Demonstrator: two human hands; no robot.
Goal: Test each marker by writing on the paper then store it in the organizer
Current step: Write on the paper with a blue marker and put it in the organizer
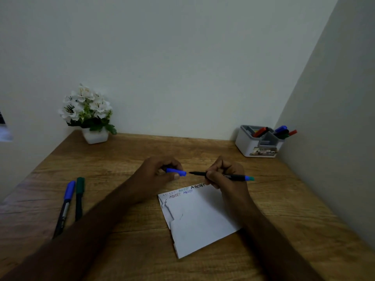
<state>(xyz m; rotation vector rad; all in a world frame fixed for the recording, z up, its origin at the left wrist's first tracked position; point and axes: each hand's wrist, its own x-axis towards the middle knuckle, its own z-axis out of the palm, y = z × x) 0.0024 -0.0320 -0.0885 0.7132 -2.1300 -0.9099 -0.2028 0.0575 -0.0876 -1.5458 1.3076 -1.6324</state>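
Both hands up over the wooden desk [125, 151], just past the far edge of the paper [200, 218]. Left hand [160, 171] has its fingers curled tight round a blue cap [176, 172], thumb pressed on it, cap's open end aimed right. Right hand [225, 175] pinches the black marker [233, 177] mid-barrel, fingers closed on it; marker lies near level, bare tip pointing left at the cap, blue-teal butt end sticking out to the right. Tip & cap mouth are v. close, a small gap between them, not joined. Marker is off the paper, held in the air above its top edge.

Paper lies tilted on the desk, left edge creased & torn-looking; short rows of "ABCDEF" in diff. colours along the top, the black one under the right hand partly hidden.

Left side of desk: two more markers lying side by side, blue-capped one [66, 205] & green one [79, 197], caps on, well apart from the paper. Back right corner, against the wall: grey-white organizer [246, 141] w/ several markers [281, 131] standing in its compartments, red, blue, green, black caps showing. Back left: white pot of white flowers [88, 112]
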